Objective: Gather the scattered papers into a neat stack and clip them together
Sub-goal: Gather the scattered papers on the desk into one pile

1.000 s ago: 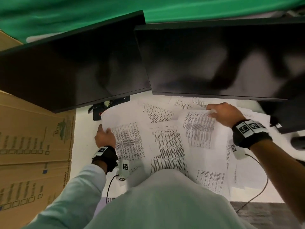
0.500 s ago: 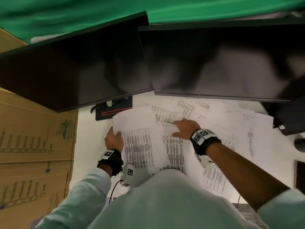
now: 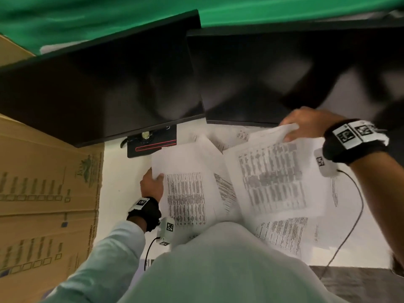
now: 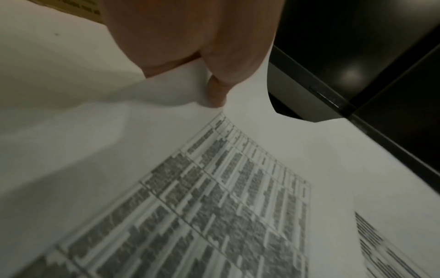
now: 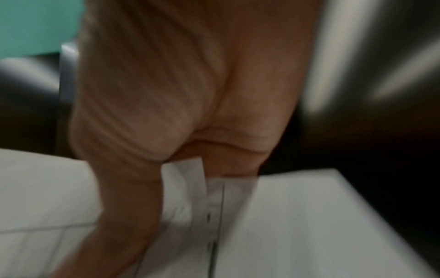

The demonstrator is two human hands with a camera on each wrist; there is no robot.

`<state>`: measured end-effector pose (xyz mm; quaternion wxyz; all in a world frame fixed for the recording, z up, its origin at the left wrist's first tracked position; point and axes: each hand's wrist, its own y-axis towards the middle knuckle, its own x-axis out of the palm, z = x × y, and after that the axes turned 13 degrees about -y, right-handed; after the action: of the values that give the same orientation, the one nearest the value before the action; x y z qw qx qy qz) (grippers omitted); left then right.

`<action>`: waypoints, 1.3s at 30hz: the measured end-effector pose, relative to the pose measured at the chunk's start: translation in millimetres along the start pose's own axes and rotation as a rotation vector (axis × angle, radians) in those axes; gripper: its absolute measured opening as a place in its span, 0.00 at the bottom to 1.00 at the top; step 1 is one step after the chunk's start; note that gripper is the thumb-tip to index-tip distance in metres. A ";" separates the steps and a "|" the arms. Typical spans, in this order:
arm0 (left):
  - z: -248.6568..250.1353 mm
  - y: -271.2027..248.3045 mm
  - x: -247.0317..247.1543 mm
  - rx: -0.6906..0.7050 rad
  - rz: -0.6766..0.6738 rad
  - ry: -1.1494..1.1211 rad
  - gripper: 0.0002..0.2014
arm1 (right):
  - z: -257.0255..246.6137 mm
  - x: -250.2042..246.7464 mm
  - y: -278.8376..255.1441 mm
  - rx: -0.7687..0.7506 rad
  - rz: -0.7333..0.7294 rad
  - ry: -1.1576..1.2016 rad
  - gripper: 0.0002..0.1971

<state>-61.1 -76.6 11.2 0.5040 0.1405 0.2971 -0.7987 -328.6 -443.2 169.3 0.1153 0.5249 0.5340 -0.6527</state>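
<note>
**Two hands, each with paper, over a littered desk**

Standing beside the desk (image 3: 113, 171), I see printed papers (image 3: 282, 232) spread across the white top below two dark monitors (image 3: 105, 88). The left hand (image 3: 152, 184), at about nine o'clock from the middle of the spread, grips the left edge of a gathered sheet (image 3: 185, 193) with a printed table on it; the left wrist view shows the thumb on top and the fingers curled under the paper's edge. The right hand (image 3: 306, 123), out at two o'clock near the bottom edge of the right monitor, pinches the far corner of another sheet (image 3: 273, 178), which is lifted and tilted above the ones lying flat. That sheet's print is blurred. In the right wrist view the thumb and fingers close on the paper, though the picture is smeared. More sheets lie at five o'clock, partly overlapping. A cardboard box (image 3: 43, 182) stands at the left of the desk.
</note>
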 end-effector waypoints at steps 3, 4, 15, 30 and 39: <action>14.0 -5.8 8.8 0.059 0.054 0.040 0.18 | 0.6 -11.4 -7.2 -0.012 -0.017 0.002 0.07; 17.8 -8.3 11.8 0.084 0.053 0.046 0.17 | -4.9 -10.8 -9.0 -0.025 -0.028 0.006 0.08; 28.7 -27.4 45.1 0.023 -0.227 -0.223 0.17 | -66.9 46.1 11.0 0.098 0.079 -0.238 0.20; 47.1 -49.8 63.0 -0.244 -0.399 -0.449 0.10 | -75.8 2.3 -4.6 -0.022 0.047 -0.027 0.16; 49.5 -64.6 56.3 -0.203 -0.598 -0.436 0.17 | -115.4 86.2 36.1 -0.067 0.028 0.202 0.24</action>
<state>-140.2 -127.4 42.1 0.3115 -0.1761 0.2885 -0.8881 -274.4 -328.0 92.8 0.0876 0.5913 0.5568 -0.5768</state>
